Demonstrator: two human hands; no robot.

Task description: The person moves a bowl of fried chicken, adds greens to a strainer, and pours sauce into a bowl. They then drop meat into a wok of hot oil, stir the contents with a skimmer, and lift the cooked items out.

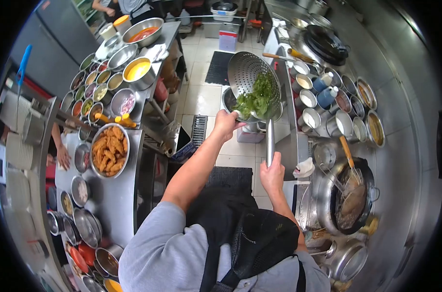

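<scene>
My right hand (272,170) is wrapped around the metal handle of a large perforated strainer ladle (243,73), held out over the aisle with its bowl tilted. Wet leafy greens (260,95) cling to the lower part of the strainer. At the near edge of the greens is my left hand (225,125), its fingers closed by the strainer's rim. Whatever those fingers grip is partly hidden. Behind and below the strainer, part of a metal bowl (227,99) shows.
Left, a steel counter carries a bowl of fried chicken pieces (110,150), a pot of yellow liquid (138,70) and several ingredient bowls. A co-worker's hand (63,157) rests there. Right stand blue-filled bottles (327,97), seasoning pots and a wok (347,194) holding a strainer. Black mats (229,179) cover parts of the floor.
</scene>
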